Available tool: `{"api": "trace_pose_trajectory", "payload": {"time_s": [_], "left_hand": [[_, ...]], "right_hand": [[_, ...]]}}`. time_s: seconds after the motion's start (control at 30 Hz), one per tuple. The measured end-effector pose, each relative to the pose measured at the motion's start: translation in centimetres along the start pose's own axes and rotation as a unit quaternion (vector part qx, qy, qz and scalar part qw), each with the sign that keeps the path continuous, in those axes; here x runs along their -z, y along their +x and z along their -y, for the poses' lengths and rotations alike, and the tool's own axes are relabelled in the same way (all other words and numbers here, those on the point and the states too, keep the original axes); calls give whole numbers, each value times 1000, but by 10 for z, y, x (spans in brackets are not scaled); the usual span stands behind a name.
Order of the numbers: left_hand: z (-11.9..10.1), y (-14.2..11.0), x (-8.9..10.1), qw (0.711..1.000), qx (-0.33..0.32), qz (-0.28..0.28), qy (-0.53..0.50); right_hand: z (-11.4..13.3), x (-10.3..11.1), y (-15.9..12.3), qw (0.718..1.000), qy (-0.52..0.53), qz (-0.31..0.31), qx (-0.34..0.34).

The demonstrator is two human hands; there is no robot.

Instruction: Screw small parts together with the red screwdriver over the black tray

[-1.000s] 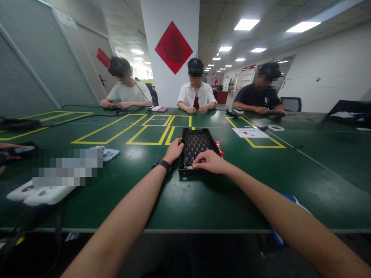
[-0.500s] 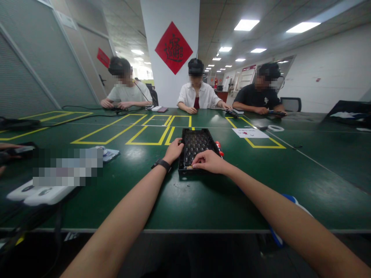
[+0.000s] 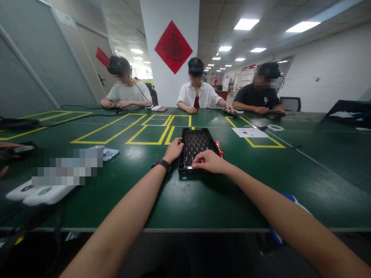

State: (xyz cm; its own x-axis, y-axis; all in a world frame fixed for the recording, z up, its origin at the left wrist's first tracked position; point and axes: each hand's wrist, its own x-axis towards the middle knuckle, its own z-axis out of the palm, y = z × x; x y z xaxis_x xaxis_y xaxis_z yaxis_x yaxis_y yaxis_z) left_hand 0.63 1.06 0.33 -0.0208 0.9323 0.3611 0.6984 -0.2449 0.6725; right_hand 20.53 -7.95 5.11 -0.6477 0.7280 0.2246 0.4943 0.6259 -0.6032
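A black open case (image 3: pixel 199 144) with rows of small shiny parts lies on the green table before me. My left hand (image 3: pixel 174 150) is closed on its left edge, thumb at the rim and the other fingers mostly hidden. My right hand (image 3: pixel 209 160) reaches over the near right corner with thumb and forefinger pinched together. Beside those fingertips, in the case's near end, lies a small pale piece (image 3: pixel 189 167); whether the pinch holds anything is too small to tell. A red-handled tool (image 3: pixel 218 146) rests against the case's right side.
Yellow tape outlines (image 3: pixel 145 143) mark the green table (image 3: pixel 232 208). White devices (image 3: pixel 46 195) lie to the left, a paper sheet (image 3: pixel 251 133) and tape roll (image 3: pixel 275 127) to the right. Several people sit around; a co-worker's hand shows at the left edge.
Both hands stay in nearly the same place on the case. The pale piece by my right fingertips looks brighter now. The view has shifted very slightly.
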Motion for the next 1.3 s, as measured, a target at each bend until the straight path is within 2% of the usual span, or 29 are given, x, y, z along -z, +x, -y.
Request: {"api": "trace_pose_trajectory", "payload": {"time_s": [0.17, 0.47, 1.3], "left_hand": [[0, 0, 0, 1000, 1, 0, -5], [1, 1, 0, 1000, 9, -2, -10], [1, 2, 0, 1000, 11, 2, -7]], "right_hand": [[3, 0, 0, 1000, -1, -18, -7], [-1, -1, 0, 1000, -4, 0, -14], [2, 0, 0, 1000, -20, -15, -5]]}}
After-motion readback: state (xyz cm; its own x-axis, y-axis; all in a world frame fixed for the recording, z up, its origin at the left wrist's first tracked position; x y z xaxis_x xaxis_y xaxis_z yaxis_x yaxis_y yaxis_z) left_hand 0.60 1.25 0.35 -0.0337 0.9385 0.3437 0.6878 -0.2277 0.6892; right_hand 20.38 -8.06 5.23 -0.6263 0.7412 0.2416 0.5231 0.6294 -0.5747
